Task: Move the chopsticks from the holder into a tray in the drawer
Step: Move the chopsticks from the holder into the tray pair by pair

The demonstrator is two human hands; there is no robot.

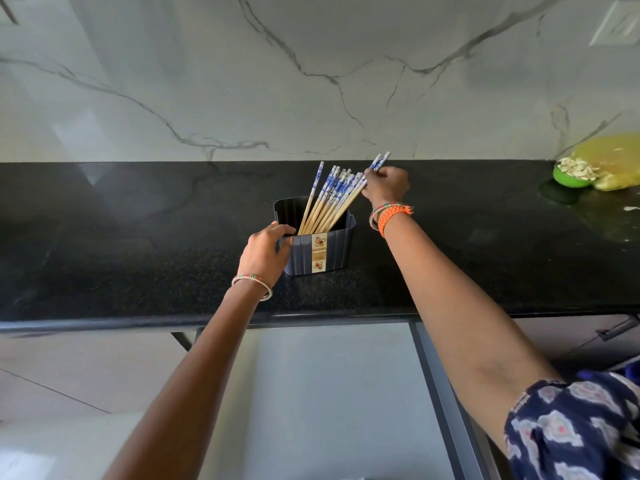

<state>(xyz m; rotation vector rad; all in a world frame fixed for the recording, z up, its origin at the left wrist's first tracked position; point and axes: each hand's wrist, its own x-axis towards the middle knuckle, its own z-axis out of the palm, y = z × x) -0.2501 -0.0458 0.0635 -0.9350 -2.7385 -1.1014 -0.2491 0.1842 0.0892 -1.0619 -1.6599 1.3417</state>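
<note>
A dark blue ribbed plastic holder (320, 245) stands upright on the black speckled stone surface (138, 244), a little in from its front edge. A bundle of chopsticks (330, 199), pale wood with blue-and-white patterned tops, leans inside it, fanning up and to the right.

The left hand (265, 252) grips the holder's near left corner, fingers curled over the rim and palm against the side wall. The right hand (386, 187) reaches in from the right and pinches a pair of chopsticks near their patterned tops; those two tips stick out above the knuckles, apart from the rest of the bundle, while their lower ends run down into the holder.

Both wrists carry bangles, and the right wrist also has an orange braided band (393, 216). At the far right of the surface sits a small green bowl (571, 176) holding pale pieces, touching a yellow bag (613, 157) behind it. A veined marble wall (311, 74) rises behind the surface.
</note>
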